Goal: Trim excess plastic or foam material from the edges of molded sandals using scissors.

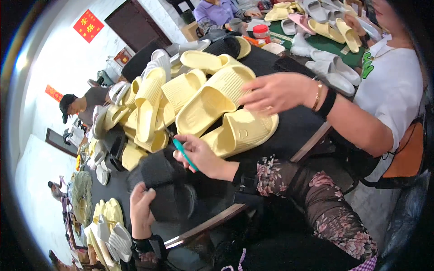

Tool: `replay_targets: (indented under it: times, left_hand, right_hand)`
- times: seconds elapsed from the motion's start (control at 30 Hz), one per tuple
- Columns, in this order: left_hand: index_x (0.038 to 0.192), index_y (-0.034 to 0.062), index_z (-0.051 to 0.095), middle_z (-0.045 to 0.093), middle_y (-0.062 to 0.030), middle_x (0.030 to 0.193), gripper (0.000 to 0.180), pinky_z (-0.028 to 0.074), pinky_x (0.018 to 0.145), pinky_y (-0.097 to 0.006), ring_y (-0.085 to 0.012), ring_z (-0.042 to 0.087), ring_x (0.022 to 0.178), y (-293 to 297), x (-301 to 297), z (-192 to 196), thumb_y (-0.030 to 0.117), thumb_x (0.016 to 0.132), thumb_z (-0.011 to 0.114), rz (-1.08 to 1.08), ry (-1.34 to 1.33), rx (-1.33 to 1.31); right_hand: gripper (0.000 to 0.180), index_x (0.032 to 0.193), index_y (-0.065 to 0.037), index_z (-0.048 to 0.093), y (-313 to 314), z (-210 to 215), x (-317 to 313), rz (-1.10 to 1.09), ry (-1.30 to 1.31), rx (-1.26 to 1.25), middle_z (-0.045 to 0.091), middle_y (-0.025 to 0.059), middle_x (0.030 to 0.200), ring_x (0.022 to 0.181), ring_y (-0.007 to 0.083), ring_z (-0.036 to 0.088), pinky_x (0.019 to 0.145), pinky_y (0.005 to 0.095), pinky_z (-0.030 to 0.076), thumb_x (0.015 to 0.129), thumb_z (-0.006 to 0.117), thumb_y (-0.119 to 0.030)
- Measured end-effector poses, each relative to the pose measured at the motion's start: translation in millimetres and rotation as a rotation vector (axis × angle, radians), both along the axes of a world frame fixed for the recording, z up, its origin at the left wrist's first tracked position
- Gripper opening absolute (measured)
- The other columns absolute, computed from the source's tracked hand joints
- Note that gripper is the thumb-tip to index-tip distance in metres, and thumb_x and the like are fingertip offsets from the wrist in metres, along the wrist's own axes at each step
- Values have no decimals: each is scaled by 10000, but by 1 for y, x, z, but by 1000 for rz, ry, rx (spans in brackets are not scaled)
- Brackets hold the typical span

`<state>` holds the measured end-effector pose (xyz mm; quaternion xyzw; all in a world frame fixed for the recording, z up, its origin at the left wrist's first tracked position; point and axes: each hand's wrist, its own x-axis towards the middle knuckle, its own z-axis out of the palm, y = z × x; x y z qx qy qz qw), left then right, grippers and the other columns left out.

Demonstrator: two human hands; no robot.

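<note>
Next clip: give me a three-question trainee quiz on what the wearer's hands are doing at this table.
1. True or false: the left hand grips a black slipper.
2. The right hand holds: A) a teal tool, B) a red jar, C) nothing.
3. What colour are the slippers that the co-worker's hand reaches over?

Key: 1 true. 2 A. 3 pale yellow.

Pale yellow slippers (212, 97) heaped near grey slippers (332, 67) and a red-lidded jar (261, 32).
</note>
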<state>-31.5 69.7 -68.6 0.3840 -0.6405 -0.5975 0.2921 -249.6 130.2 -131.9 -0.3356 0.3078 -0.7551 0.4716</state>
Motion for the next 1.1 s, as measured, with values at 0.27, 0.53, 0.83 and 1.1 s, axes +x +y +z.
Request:
replay_targets:
  times: [0.27,0.53,0.83,1.1]
  left_hand:
    - [1197,-37,448,571,-95,1078,347,480,718,-244,-169,598,857,-19,-20,19,28,862,512,172,302,-267]
    - [1357,-75,163,492,-49,781,673,448,426,-233,-103,503,558,-36,-25,-11,50,835,568,330,351,-260]
    - [1357,-93,195,483,-48,755,643,424,428,-212,-80,477,532,-32,-21,-26,17,830,546,436,415,-382]
    - [1356,-97,224,425,-200,1268,622,406,898,-301,-222,490,1078,-16,-13,-31,-86,796,495,438,277,-403]
  right_hand:
    - [472,1196,9,414,0,3,-3,64,86,-33,532,34,758,590,76,519,487,203,414,816,653,-136]
    - [505,1227,-14,376,1,-6,11,34,564,-100,508,34,938,858,82,499,803,237,416,812,653,-97]
    - [512,1184,-36,432,0,2,13,-36,766,38,590,104,893,790,159,574,716,308,472,767,695,-176]
    - [480,1169,-32,452,2,2,17,-12,809,69,597,91,868,738,133,570,645,282,476,759,686,-121]
